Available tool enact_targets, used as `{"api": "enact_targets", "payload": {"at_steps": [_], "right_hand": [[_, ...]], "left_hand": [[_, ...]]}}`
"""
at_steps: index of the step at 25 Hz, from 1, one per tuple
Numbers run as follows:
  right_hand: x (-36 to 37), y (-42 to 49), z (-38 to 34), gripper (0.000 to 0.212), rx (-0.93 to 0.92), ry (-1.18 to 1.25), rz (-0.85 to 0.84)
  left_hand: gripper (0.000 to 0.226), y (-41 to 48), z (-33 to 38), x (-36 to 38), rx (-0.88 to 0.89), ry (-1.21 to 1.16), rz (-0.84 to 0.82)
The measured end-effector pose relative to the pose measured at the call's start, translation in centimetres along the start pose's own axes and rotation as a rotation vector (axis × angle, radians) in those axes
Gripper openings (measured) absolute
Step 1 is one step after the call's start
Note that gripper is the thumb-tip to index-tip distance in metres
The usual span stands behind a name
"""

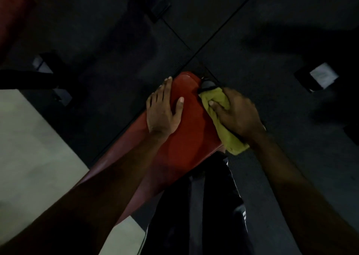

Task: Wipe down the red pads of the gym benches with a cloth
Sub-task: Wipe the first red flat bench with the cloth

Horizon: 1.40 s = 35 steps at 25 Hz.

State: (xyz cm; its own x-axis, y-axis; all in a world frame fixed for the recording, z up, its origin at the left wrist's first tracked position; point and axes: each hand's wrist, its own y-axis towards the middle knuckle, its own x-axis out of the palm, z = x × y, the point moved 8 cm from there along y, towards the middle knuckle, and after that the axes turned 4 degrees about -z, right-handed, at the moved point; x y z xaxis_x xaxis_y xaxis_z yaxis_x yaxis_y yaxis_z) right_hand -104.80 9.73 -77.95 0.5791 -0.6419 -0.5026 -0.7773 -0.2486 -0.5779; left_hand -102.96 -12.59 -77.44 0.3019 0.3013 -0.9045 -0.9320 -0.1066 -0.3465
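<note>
Red pad [186,134]: long axis diagonal, rounded end pointing away, just past flat, straight fingers of left hand [163,112]. Right hand [236,115] curls round yellow cloth [228,138] at pad's edge; black bracket [207,85] just beyond its fingertips.

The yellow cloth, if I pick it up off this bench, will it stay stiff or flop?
Probably floppy: the yellow cloth bunches and folds under the right hand. Likely light too, since its loose tail hangs limply past the red pad edge.
</note>
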Motion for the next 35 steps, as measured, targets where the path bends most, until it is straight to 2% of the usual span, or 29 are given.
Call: {"api": "enact_targets", "payload": {"at_steps": [3, 7, 9, 12, 14, 16, 19, 22, 25, 29, 33, 35], "right_hand": [[0.4, 1.3, -0.6, 0.057, -0.020, 0.057, -0.023], [0.8, -6.6, 2.7, 0.048, 0.102, 0.110, 0.199], [1.6, -8.8, 3.9, 0.049, 0.200, 0.142, 0.252], [1.7, -6.3, 3.8, 0.054, 0.307, 0.206, 0.252], [0.8, -4.0, 3.6, 0.049, 0.344, 0.226, 0.223], [0.9, -3.8, 3.9, 0.049, 0.342, 0.255, 0.204], [1.6, -7.5, 3.8, 0.054, 0.300, 0.314, 0.306], [1.5, -7.7, 2.6, 0.051, 0.165, 0.147, 0.322], [0.8, -3.6, 0.2, 0.052, 0.071, -0.070, 0.204], [1.3, -2.9, -0.4, 0.057, 0.117, -0.144, 0.149], [1.4, -6.2, 0.9, 0.059, 0.250, -0.117, 0.204], [1.9, -5.7, -0.6, 0.056, 0.240, -0.193, 0.214]], "left_hand": [[0.066, 0.3, -0.1, 0.0, -0.010, 0.011, 0.007], [0.066, 0.1, 0.2, 0.2, -0.004, 0.006, -0.009], [0.066, 0.1, 0.3, -0.1, -0.003, 0.007, 0.005], [0.067, 0.1, 0.2, 0.0, -0.002, 0.006, 0.002], [0.067, -0.2, 0.4, 0.2, 0.003, 0.017, 0.013], [0.067, -0.2, 0.2, 0.2, -0.007, 0.021, 0.032], [0.066, 0.1, 0.1, 0.0, -0.002, 0.030, 0.044], [0.066, 0.0, 0.2, 0.2, 0.005, 0.043, 0.049], [0.065, 0.0, 0.0, 0.3, -0.009, 0.065, 0.054], [0.064, 0.1, 0.1, -0.1, -0.004, 0.064, 0.050], [0.065, 0.1, -0.3, 0.1, -0.015, 0.035, 0.023], [0.065, 0.0, -0.2, 0.1, -0.008, 0.038, 0.024]]}}
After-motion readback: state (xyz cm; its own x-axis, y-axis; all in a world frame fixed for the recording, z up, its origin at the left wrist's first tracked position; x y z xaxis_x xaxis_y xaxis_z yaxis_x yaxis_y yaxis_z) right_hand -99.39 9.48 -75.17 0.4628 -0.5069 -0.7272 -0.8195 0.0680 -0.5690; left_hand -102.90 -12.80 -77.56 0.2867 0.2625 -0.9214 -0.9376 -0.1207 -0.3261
